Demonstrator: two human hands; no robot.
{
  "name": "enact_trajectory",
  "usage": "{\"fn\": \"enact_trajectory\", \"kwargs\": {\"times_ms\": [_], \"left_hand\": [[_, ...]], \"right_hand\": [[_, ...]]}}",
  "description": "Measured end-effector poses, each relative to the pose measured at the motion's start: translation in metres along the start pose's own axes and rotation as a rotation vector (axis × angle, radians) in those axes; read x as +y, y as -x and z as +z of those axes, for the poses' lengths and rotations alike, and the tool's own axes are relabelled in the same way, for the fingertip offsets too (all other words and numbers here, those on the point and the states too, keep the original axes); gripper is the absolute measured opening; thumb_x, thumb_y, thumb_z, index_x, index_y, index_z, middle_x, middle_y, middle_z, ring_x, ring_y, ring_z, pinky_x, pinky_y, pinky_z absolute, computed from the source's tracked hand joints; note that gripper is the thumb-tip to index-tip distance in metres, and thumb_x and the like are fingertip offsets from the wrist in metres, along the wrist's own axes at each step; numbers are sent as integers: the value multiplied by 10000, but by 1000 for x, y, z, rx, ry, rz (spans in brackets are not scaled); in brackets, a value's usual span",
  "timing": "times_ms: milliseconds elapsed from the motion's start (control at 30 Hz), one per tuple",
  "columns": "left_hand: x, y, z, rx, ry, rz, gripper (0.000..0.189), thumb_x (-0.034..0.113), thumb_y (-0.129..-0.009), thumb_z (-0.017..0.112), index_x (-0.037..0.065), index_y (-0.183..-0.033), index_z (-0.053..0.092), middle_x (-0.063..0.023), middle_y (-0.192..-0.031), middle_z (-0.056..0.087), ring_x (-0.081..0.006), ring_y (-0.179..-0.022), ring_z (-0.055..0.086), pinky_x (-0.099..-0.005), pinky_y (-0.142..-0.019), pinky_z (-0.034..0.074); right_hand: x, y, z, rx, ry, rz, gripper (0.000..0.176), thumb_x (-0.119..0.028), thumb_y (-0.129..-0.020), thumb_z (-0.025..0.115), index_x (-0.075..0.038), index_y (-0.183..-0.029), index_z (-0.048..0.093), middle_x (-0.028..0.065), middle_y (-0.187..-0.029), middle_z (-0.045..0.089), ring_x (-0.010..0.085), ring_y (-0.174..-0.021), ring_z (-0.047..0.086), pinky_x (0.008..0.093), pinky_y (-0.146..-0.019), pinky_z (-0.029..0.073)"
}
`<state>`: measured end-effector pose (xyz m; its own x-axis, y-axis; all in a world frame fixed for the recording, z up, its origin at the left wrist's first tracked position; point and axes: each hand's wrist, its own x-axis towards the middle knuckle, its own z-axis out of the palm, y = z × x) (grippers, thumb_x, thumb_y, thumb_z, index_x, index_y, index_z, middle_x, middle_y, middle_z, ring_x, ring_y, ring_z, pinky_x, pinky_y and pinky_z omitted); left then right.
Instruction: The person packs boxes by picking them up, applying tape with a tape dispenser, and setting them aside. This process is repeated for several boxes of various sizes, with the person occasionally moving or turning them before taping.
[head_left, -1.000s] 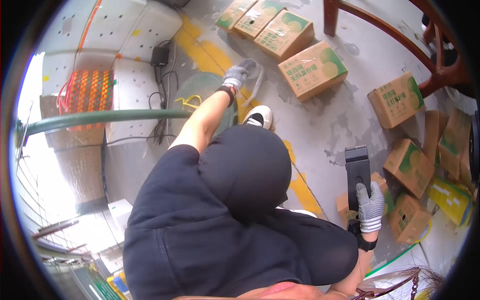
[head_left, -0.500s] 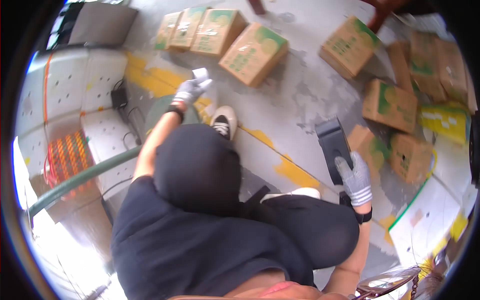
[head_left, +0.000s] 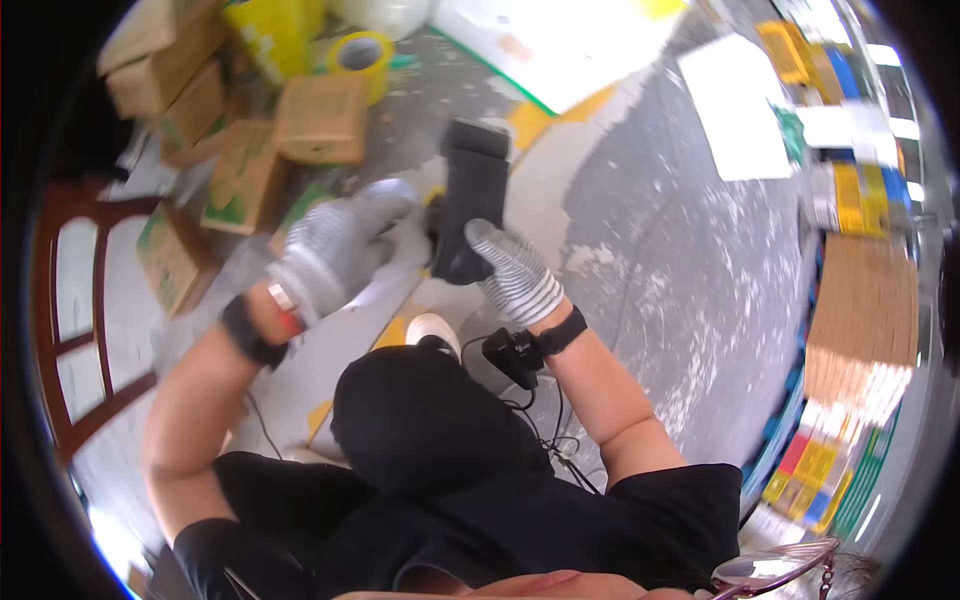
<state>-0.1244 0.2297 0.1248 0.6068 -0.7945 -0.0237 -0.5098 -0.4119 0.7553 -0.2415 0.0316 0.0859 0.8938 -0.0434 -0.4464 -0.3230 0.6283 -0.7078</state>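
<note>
My right hand [head_left: 515, 272], in a grey-white striped glove with a black wristband, is closed around the lower end of a black handheld device [head_left: 478, 180]. The device has a thicker block at its far end and points away from me. To its left, my gloved left hand [head_left: 335, 250] is raised with its fingers toward the device, smeared by motion. A pale blur shows at those fingertips, and I cannot tell whether it is a held piece. Brown cartons with green print, among them a small carton [head_left: 320, 118], lie beyond the left hand.
A roll of yellow tape [head_left: 360, 55] lies behind the cartons. At the left stands a reddish-brown wooden chair [head_left: 100, 310]. A black adapter [head_left: 513, 357] with loose cables is near my right wrist. Stacked flat cardboard [head_left: 862, 310] lines the right side, and a white board [head_left: 560, 45] lies ahead.
My view has swung right, bringing the stacked cardboard into sight. Both hands are now close together, the right still holding the device. The white piece in my left hand no longer shows clearly.
</note>
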Motion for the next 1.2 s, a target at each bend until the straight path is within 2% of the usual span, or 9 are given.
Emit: {"fn": "enact_trajectory", "kwargs": {"times_ms": [33, 133, 267, 433, 633, 700, 900, 1100, 1200], "left_hand": [[-5, -31, 35, 170, 10, 291, 321, 59, -721, 616, 89, -1041, 623, -176, -888, 639, -376, -840, 607, -412, -726, 491], [6, -100, 109, -218, 31, 132, 274, 120, -751, 605, 108, -1024, 584, -177, -844, 628, -380, -815, 605, -411, -700, 492], [38, -171, 197, -155, -90, 458, 747, 148, -720, 678, 118, -1388, 346, -115, -1374, 428, -305, -1231, 444, -469, -1031, 331], [-4, -156, 171, -274, -69, 224, 709, 181, -708, 698, 124, -1350, 402, -129, -1344, 455, -302, -1217, 450, -490, -1023, 319], [-130, 4, 108, 1218, -253, -683, 473, 172, -707, 657, 39, -1140, 523, -178, -1096, 551, -360, -1055, 481, -438, -923, 385], [-159, 76, 120, 1360, -206, -968, 512, 143, -666, 675, 25, -1136, 510, -190, -1117, 524, -361, -1090, 437, -444, -951, 354], [-158, 235, 89, 1471, -423, -1789, 1016, 341, -576, 802, 55, -1390, 265, -289, -1376, 281, -418, -1315, 231, -449, -1080, 242], [-196, 362, 53, 860, -193, -2060, 1105, 551, -483, 780, 284, -1416, 251, -196, -1472, 157, -423, -1375, 64, -649, -1014, 225], [-207, 376, 58, 938, -312, -1978, 1045, 483, -472, 790, 263, -1381, 325, -230, -1403, 241, -443, -1297, 199, -514, -1031, 310]], "right_hand": [[1, 8, -27, 120, -7, -91, 369, -175, -899, 576, 12, -1212, 520, 89, -1095, 603, 180, -976, 594, 304, -864, 485], [-14, 62, -67, 695, 184, -310, 228, -189, -873, 606, -17, -1021, 591, 44, -953, 607, 140, -852, 581, 278, -786, 481], [-18, 141, -144, 968, 13, -526, 293, -175, -855, 634, -19, -1091, 558, 48, -1002, 602, 165, -911, 582, 305, -863, 464], [-20, 164, -160, 1037, 120, -556, 371, -143, -856, 635, -17, -1183, 515, 58, -1043, 584, 161, -943, 571, 296, -835, 472], [19, 15, -99, 401, 325, -145, 419, -176, -863, 633, 7, -1217, 502, 65, -1092, 565, 167, -983, 536, 300, -873, 449], [37, -37, -57, 179, 572, -10, 347, -178, -879, 598, 18, -1160, 546, 76, -1032, 609, 142, -912, 569, 285, -795, 466], [106, -134, 112, -841, 934, -7, 458, -348, -825, 656, 7, -1084, 529, 153, -907, 627, 231, -816, 600, 326, -739, 468], [224, -137, 186, -1131, 1171, 119, 574, -417, -804, 645, 53, -1102, 505, 264, -921, 623, 401, -876, 613, 411, -740, 486], [233, -126, 186, -1214, 1117, 198, 549, -377, -811, 650, 62, -1108, 508, 223, -911, 621, 309, -852, 615, 355, -739, 491]]}}
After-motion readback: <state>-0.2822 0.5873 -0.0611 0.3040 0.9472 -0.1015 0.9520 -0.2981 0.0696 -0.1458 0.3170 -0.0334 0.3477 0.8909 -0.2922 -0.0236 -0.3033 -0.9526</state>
